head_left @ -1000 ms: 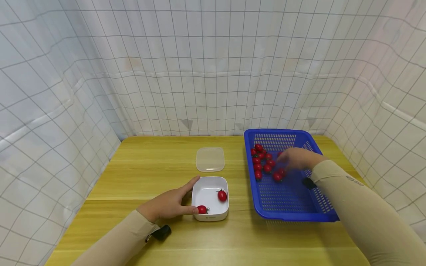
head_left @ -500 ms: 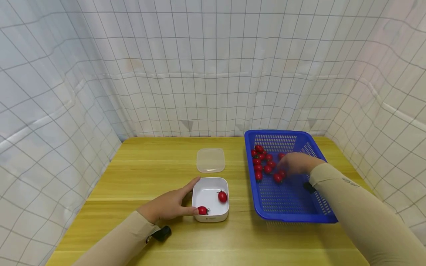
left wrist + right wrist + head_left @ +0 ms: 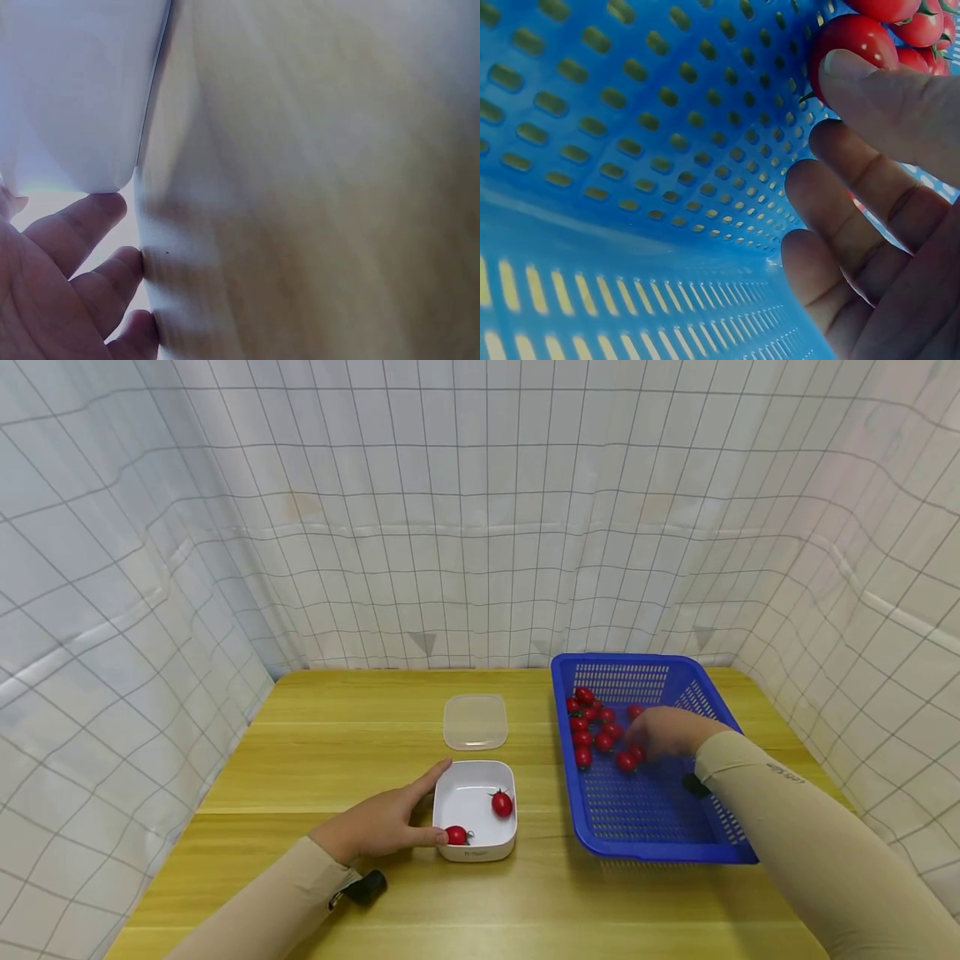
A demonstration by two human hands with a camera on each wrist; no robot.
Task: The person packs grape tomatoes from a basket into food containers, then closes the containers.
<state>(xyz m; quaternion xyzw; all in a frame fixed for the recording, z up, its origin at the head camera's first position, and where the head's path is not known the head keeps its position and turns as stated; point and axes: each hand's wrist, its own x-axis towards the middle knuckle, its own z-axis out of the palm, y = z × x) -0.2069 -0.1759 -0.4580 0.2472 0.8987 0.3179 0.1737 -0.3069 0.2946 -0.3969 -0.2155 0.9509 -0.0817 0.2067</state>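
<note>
My left hand (image 3: 382, 818) holds the left side of a small white square container (image 3: 474, 797), thumb over its near corner and index finger at its far corner. In the left wrist view its other fingers lie beside the container wall (image 3: 75, 90). Two cherry tomatoes (image 3: 502, 803) sit inside it. Inside the blue basket (image 3: 575, 802), my right hand (image 3: 667, 731) is blurred. In the right wrist view its thumb (image 3: 855, 79) presses on a red cherry tomato (image 3: 859, 37); the index finger is hidden. More cherry tomatoes (image 3: 582, 739) gather along the basket's left side.
A translucent square lid (image 3: 476, 722) lies behind the container on the wooden table (image 3: 337, 718). The basket's raised rim surrounds my right hand. White grid-patterned curtains (image 3: 487, 568) enclose the table at the back and sides.
The right hand has shifted slightly down within the basket, near the same tomatoes. The left hand, the container and its two tomatoes stay in place; the view moves slightly.
</note>
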